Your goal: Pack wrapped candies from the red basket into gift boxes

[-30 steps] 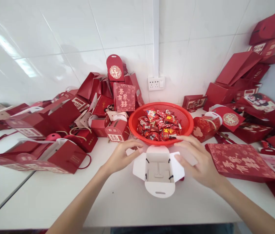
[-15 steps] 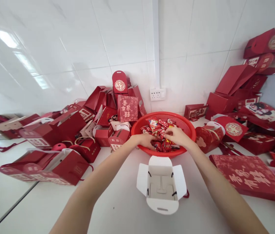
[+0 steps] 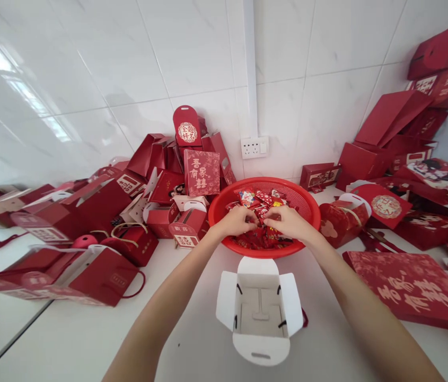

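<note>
A red plastic basket [image 3: 304,200] full of red-wrapped sweets [image 3: 256,197] stands at the middle of the white table. Both my hands are inside it. My left hand [image 3: 236,222] has its fingers curled around sweets, and my right hand [image 3: 288,222] is closed on sweets beside it, the two almost touching. In front of the basket, nearer to me, sits an open gift box [image 3: 258,309] with white flaps spread out and an empty inside.
Piles of red gift boxes and bags lie at the left [image 3: 88,212] and at the right [image 3: 391,159], against the white tiled wall. A flat red box [image 3: 410,286] lies right of my arm. A wall socket [image 3: 254,147] is behind the basket.
My hands left the open box's flaps, reached forward into the basket and have closed on sweets, drawing closer together.
</note>
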A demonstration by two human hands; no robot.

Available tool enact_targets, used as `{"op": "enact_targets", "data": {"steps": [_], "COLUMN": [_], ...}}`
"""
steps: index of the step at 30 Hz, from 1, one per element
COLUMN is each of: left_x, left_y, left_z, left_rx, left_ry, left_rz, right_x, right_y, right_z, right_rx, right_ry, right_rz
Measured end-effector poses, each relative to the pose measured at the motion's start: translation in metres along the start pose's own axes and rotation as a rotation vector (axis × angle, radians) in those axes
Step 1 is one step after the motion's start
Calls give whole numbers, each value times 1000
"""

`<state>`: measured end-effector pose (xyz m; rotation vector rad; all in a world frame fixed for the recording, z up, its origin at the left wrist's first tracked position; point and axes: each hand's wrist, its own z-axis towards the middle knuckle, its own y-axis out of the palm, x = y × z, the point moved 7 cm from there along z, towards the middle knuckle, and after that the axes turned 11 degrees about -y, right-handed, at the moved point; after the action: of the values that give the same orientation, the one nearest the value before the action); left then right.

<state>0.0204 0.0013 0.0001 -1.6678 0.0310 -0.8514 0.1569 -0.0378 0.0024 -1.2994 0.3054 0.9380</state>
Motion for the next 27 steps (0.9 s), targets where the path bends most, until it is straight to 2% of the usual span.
{"op": "enact_targets", "data": {"steps": [3, 6, 15, 24, 27], "left_x": [-3, -8, -15, -12, -9], "left_y": [-8, -11, -11, -17, -19], "left_z": [-1, 0, 3, 0, 0], "left_rx": [100, 147, 186, 236, 250], "left_ry": [8, 10, -25, -15, 1], "left_rz": [-139, -237, -285, -364, -393], "right_x": [-2, -2, 2, 0, 1], "right_y": [0, 3, 1, 5, 8], "right_z": [-1, -2, -2, -3, -3], "right_rx": [5, -6, 48, -5, -33], "right_ry": [-9, -21, -7, -52, -25], "right_rz": [30, 68, 78, 194, 250]}}
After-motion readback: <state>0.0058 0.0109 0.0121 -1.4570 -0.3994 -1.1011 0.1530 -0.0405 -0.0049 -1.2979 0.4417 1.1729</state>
